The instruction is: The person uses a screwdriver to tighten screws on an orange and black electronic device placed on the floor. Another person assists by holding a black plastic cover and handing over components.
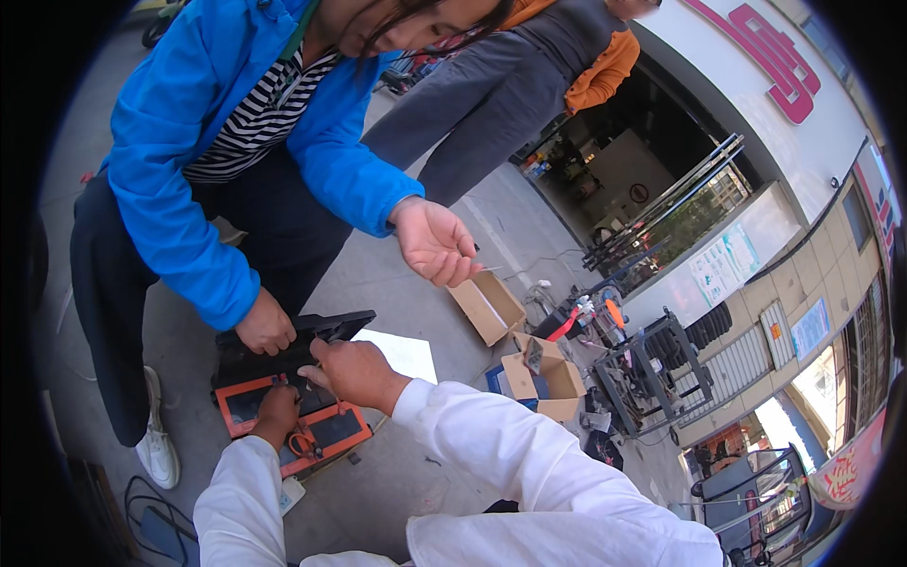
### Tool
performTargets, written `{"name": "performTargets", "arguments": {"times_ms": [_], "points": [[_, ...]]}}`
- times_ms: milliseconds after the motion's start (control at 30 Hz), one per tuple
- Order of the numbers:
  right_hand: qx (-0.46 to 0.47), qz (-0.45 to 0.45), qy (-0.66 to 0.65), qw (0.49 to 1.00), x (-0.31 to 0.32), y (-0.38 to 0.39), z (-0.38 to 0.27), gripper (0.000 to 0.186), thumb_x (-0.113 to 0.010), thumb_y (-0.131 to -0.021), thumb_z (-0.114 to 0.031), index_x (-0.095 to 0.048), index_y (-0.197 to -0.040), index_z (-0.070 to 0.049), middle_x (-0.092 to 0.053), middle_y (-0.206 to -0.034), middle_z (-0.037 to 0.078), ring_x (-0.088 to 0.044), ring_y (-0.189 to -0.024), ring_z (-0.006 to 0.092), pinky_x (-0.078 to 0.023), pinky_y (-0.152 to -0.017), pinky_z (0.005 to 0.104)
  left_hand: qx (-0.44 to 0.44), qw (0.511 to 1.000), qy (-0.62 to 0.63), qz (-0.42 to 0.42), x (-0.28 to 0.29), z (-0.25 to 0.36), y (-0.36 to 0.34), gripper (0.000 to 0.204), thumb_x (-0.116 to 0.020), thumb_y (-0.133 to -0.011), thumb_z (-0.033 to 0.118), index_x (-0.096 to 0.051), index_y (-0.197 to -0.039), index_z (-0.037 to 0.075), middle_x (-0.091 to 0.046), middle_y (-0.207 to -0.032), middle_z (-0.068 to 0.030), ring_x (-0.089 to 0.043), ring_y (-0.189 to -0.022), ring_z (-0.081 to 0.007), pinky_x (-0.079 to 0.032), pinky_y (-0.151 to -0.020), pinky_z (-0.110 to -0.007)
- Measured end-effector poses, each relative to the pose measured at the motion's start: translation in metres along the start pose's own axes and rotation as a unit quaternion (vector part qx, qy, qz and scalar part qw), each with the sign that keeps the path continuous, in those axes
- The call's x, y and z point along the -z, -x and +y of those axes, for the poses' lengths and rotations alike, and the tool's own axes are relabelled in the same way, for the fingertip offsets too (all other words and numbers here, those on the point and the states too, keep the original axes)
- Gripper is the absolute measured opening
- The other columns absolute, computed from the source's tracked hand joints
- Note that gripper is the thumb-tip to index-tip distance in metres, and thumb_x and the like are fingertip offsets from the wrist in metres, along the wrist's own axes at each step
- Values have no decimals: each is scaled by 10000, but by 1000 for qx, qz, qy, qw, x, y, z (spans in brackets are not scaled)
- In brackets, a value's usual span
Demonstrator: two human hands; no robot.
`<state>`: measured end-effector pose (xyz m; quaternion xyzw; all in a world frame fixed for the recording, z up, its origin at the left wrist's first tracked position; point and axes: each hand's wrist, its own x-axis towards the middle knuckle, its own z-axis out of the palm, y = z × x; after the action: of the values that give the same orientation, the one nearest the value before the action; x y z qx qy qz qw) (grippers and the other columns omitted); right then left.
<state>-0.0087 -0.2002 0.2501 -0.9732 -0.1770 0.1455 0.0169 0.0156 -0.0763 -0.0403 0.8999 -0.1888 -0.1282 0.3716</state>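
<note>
An orange and black device (333,428) lies on the ground before me, its raised black part (342,326) tilted up behind the orange frame. My left hand (278,412) reaches down over the frame, fingers bent together at its inner edge; what they hold, if anything, is too small to name. My right hand (359,375) is closed beside the black part, its thumb and fingertips gathered around something hidden. Orange cable (302,444) loops below my left hand. A co-worker's hand (266,326) touches the black part, while their other hand (436,244) holds a thin dark-ended piece.
The co-worker in a blue jacket (189,161) crouches opposite. White paper (402,353) lies beside the device. Open cardboard boxes (487,309) and a black metal frame (652,373) stand to the right. Another person in dark trousers (472,104) stands behind. A black cable (156,506) lies lower left.
</note>
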Motion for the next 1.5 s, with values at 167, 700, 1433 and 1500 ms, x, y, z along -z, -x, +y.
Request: {"name": "performTargets", "arguments": {"times_ms": [167,700,1433,1500], "points": [[123,71,-84,986,-6,4,13,410,-683,-1015,-304,-533,-1277,-28,-725,-1032,253,-732,-915,441,-577,-796,503,9,1000,-2,-3,-3,-2,-1,110,-747,-881,104,-799,-968,62,-714,-1127,-231,-727,-1035,-403,-595,-914,-497],[33,72,-28,996,2,4,16,392,-647,-1044,-401,-625,-1212,-48,-707,-887,174,-723,-760,383,-558,-686,500,18,1000,10,3,0,6,0,135,-760,-880,77,-771,-1014,67,-682,-1218,-211,-711,-1098,-399,-582,-959,-490],[95,98,-84,987,-14,3,26,356,-697,-1035,-383,-632,-1164,-57,-731,-911,167,-739,-826,372,-577,-737,477,58,996,67,-1,14,17,15,171,-776,-903,127,-775,-1043,28,-667,-1230,-208,-688,-1144,-400,-557,-1000,-470],[80,83,4,993,-14,-3,24,337,-683,-1045,-347,-615,-1200,-55,-729,-941,182,-738,-843,380,-580,-750,481,65,996,65,-9,12,14,15,162,-770,-910,129,-775,-1035,27,-667,-1231,-206,-687,-1141,-405,-556,-994,-473]]}}
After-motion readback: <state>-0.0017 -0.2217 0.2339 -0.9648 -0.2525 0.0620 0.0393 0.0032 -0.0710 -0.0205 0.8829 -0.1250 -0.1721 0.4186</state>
